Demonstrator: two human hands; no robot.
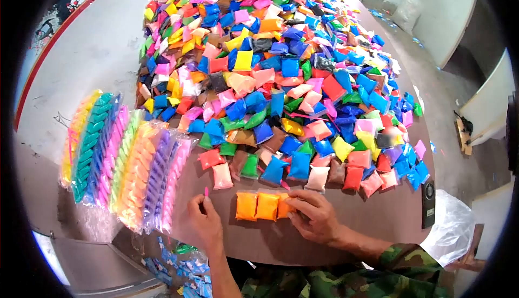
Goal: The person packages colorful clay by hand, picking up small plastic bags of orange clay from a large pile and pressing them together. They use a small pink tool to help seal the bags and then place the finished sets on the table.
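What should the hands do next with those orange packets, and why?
Probably the left hand should lay its small pink stick by the orange packets: three lie in a row, the right hand rests on the end one, and the stick is pinched just beside them.

One orange packet point(283, 206) under right hand point(313, 218)

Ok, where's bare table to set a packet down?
Bare table right of the right hand, up to the black device. A smaller patch between it and the left hand, this side of the orange packets. The pile is crowded.
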